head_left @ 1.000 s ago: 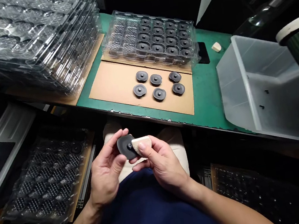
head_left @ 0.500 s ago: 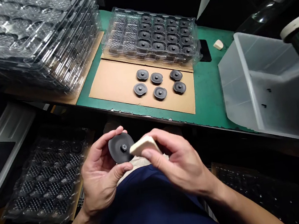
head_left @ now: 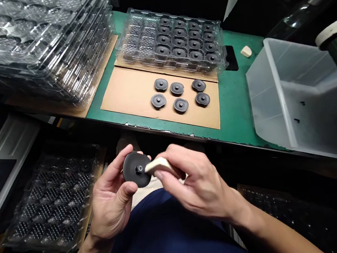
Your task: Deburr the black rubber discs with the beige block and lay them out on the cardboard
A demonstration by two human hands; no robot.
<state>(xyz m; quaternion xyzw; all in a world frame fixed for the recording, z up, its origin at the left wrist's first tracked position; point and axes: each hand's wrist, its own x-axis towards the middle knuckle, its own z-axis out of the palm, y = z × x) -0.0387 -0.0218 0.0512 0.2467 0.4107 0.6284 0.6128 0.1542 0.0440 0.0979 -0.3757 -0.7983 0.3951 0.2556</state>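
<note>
My left hand point(head_left: 111, 200) pinches a black round disc point(head_left: 134, 172) with a small hub in its middle, held over my lap below the table edge. My right hand point(head_left: 196, 185) grips a small beige block point(head_left: 158, 165) and presses its tip against the disc's hub. Both hands are closed round what they hold. On the brown cardboard sheet point(head_left: 132, 94) lie several loose black discs point(head_left: 179, 95) in two rows.
A clear blister tray point(head_left: 171, 43) partly filled with discs sits behind the cardboard. A tall stack of empty clear trays point(head_left: 32, 41) stands at the left. A translucent plastic bin point(head_left: 306, 93) is on the right, another beige block point(head_left: 246, 51) behind it. Filled trays point(head_left: 53, 203) lie below left.
The beige block has swung from lying over the disc's right edge to pointing its tip at the hub. Both hands have shifted slightly left and the disc has turned.
</note>
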